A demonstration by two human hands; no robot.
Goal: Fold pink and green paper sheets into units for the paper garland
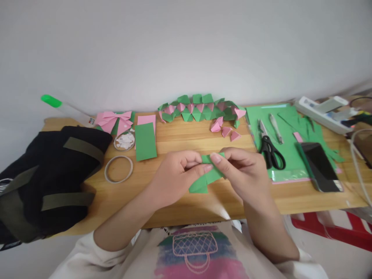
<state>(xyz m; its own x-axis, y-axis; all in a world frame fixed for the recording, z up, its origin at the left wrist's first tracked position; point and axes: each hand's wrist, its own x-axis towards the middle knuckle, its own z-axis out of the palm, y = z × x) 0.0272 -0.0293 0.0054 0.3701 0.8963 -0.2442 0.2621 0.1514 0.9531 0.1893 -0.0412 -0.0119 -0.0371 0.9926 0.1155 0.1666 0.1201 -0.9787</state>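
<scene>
the paper (199,185) between my fingers is plain green, and the folded chain (197,113) by the wall alternates green and pink. i see a pink bow (114,121) backed with green, black scissors handles (272,152), a black bag (65,155) with olive-grey straps (84,150) and a yellow-brown wood-grain table (174,141). my white shirt (142,255) carries bands of green, blue and pink under a pale criss-cross bag print (195,244).

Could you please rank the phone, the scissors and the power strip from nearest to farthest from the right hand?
1. Scissors, just right of the right hand.
2. Phone, farther right.
3. Power strip, farthest, at the back right.
</scene>
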